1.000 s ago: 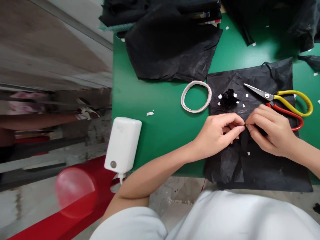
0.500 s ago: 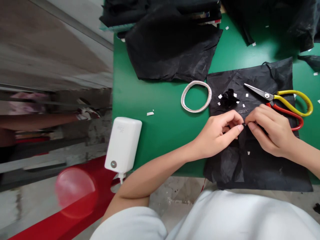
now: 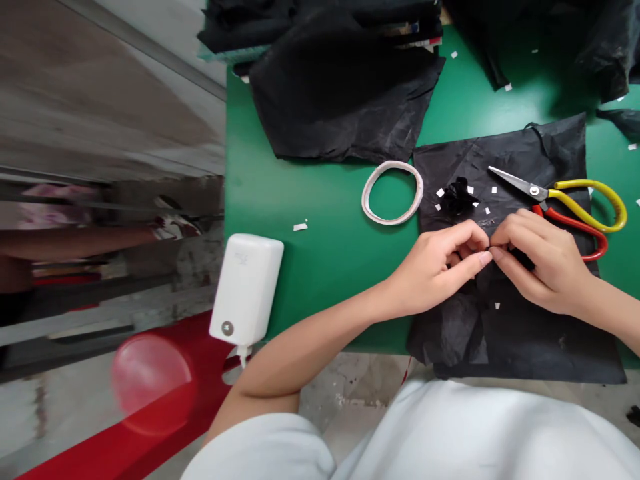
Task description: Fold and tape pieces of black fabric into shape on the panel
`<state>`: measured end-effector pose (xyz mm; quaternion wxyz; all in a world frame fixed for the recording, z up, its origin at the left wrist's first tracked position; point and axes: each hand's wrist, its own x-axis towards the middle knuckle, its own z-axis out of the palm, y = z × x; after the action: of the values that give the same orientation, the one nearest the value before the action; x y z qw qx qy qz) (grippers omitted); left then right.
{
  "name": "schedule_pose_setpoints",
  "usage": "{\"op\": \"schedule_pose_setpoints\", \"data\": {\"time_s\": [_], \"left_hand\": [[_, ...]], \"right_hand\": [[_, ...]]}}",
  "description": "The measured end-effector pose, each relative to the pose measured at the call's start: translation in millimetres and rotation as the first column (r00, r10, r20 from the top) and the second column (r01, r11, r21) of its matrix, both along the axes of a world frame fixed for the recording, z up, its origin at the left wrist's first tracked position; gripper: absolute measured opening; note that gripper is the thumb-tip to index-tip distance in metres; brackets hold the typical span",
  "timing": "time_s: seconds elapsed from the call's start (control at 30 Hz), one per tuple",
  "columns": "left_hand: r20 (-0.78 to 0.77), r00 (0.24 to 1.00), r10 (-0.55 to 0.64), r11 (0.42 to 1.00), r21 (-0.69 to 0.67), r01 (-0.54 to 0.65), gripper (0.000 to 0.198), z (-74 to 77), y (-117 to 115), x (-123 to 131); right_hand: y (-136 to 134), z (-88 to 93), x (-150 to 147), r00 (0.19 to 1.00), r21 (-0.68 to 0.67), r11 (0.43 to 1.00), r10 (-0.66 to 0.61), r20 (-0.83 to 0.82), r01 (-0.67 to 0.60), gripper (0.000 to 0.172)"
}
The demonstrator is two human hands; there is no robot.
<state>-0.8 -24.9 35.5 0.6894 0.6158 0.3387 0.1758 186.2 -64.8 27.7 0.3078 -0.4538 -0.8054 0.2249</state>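
Note:
My left hand (image 3: 440,267) and my right hand (image 3: 543,263) meet over a black fabric piece (image 3: 540,343) spread on the green tabletop (image 3: 330,260). Both thumbs and forefingers pinch together, fingertips touching, at a bit of thin black fabric that is mostly hidden between them. Beyond my right hand lie scissors (image 3: 537,193) with one yellow and one red handle, blades pointing left. A small heap of black scraps (image 3: 456,199) rests just past my left hand, with several white paper bits (image 3: 495,190) around it. To the left is a thin white tape ring (image 3: 393,221).
Another black fabric piece (image 3: 345,107) lies at the back, below a dark stack (image 3: 320,17). A white power bank (image 3: 247,287) with a plugged cable sits at the table's left edge. Beside the table are a red object (image 3: 213,347) and another person's leg (image 3: 100,247).
My fingertips have closed together over the small black bit that showed between them before. The left thumb has shifted slightly right. Nothing on the table has moved.

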Motion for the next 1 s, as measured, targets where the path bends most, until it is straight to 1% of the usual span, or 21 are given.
{"op": "schedule_pose_setpoints", "data": {"time_s": [0.2, 0.4, 0.6, 0.73, 0.83, 1.0], "left_hand": [[0.035, 0.999, 0.031, 0.999, -0.011, -0.031, 0.018, -1.5, 0.0, -0.1], [0.057, 0.997, 0.059, 0.997, -0.058, -0.056, 0.019, 0.6, 0.7, -0.1], [0.040, 0.996, 0.078, 0.996, -0.053, -0.075, 0.016, 0.8, -0.1, 0.5], [0.040, 0.995, 0.095, 0.993, -0.068, -0.092, 0.017, 0.4, -1.3, 0.4], [0.028, 0.997, 0.074, 0.995, -0.063, -0.072, 0.019, 0.4, -1.8, -0.1], [0.024, 0.997, 0.077, 0.992, -0.100, -0.074, 0.020, 0.5, -1.9, 0.2]], "right_hand": [[0.6, 6.2, -0.8, 0.993, -0.102, 0.995, -0.012, -0.120, 0.000, 0.012], [-0.6, 5.6, -1.5, 0.988, -0.178, 0.984, -0.024, -0.150, -0.003, 0.014], [-0.7, 4.9, -2.5, 0.992, -0.162, 0.987, -0.023, -0.123, 0.003, 0.013], [-1.0, 7.2, -3.4, 0.993, -0.137, 0.989, -0.064, -0.103, 0.050, 0.014], [-1.0, 8.5, -4.5, 0.991, -0.112, 0.990, -0.099, -0.096, 0.088, 0.015], [-1.2, 8.3, -5.8, 0.988, -0.123, 0.987, -0.112, -0.105, 0.099, 0.017]]}}
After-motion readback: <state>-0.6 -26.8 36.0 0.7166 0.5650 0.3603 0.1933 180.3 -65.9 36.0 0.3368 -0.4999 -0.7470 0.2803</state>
